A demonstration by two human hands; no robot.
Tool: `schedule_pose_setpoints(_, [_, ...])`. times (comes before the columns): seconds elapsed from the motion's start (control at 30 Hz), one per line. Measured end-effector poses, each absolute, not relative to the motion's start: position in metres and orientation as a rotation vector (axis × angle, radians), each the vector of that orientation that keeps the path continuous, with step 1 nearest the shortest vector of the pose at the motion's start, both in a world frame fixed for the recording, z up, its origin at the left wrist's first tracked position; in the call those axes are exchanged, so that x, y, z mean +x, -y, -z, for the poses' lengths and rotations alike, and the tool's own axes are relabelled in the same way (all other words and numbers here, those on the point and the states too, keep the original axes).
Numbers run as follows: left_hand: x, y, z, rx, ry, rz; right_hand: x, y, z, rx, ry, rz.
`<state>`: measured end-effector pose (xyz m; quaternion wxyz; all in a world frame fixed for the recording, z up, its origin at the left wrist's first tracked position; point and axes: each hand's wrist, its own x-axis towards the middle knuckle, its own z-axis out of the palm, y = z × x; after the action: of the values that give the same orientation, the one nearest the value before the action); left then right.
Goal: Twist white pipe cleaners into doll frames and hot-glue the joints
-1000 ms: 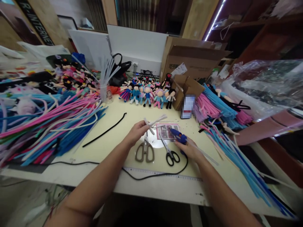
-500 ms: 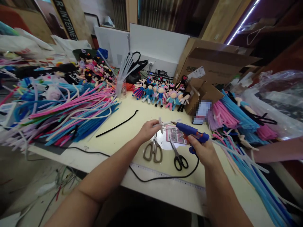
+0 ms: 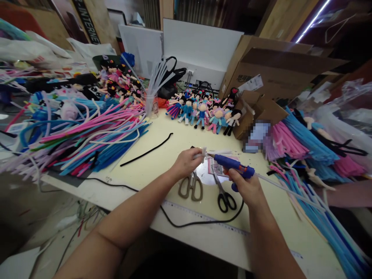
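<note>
Between the fingers of my left hand is a small white pipe cleaner piece, its shape partly blurred. My right hand grips a blue hot glue gun, its nozzle close to the white piece; whether they touch I cannot tell. A clear glue stick sticks out of the gun's back. Scissors with tan handles lie below my left hand, and scissors with black handles lie below the gun. A pink-edged printed card is partly hidden behind the gun.
A black pipe cleaner lies left of my hands. Coloured pipe cleaners heap at the left; more bundles lie right. Several small dolls stand at the back beside a cardboard box. The gun's black cord loops along the front.
The white piece has turned in my left fingers and looks more bunched. The glue gun's nozzle remains close to it. The whole view has shifted slightly.
</note>
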<state>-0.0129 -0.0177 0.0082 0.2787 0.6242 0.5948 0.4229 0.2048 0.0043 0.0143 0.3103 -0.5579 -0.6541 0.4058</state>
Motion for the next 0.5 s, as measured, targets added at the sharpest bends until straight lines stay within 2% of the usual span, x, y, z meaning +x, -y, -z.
schedule_pose_setpoints(0.5, [-0.0125,0.0189,-0.0099,1.701,-1.564,-1.126,0.2099,-0.0081,-0.0058,-1.444,1.778,-1.087])
